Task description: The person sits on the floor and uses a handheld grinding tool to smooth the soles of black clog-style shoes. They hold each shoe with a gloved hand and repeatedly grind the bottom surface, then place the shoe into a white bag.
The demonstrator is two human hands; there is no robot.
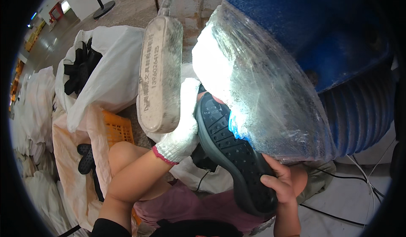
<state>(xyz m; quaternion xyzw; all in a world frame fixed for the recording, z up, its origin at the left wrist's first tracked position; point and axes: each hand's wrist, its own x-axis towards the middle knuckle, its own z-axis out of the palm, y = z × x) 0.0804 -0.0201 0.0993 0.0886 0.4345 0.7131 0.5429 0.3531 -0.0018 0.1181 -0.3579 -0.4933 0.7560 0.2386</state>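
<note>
A black rubber shoe sole (236,154) lies slantwise between my two hands, its studded face up. My left hand (187,126), in a white knit glove with a red cuff, holds the upper end; bare fingertips show beside it. My bare right hand (280,181) grips the lower end at its right edge, thumb on the face. A clear plastic film (269,88) with a bright glare covers part of the machine above the sole, and the sole's right edge passes under it. Bright blue bristle-like material (236,126) shows at the film's edge.
A dusty lamp-like housing (161,75) bearing writing hangs at my left hand. A blue machine (304,24) and ribbed hose (358,110) fill the right. White sacks (117,65) and a pinkish sack (69,173) hold black footwear parts, near an orange crate (119,127). Cables (333,216) cross the floor.
</note>
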